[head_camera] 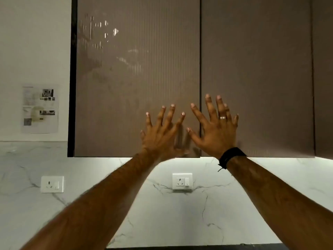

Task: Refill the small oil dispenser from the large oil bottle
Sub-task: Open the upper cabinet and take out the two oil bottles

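Both hands empty, fingers spread: left hand [162, 136] and right hand [216, 129] against closed cabinet doors [137, 78] near the centre seam. Bottle and dispenser not visible. Full bottle likely heavy, slick; grip its body.

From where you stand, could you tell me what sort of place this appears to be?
Most likely a home kitchen: brown wall cabinets hang above a white marble-look backsplash fitted with a power socket. Both the left hand and the right hand are raised, open and empty.
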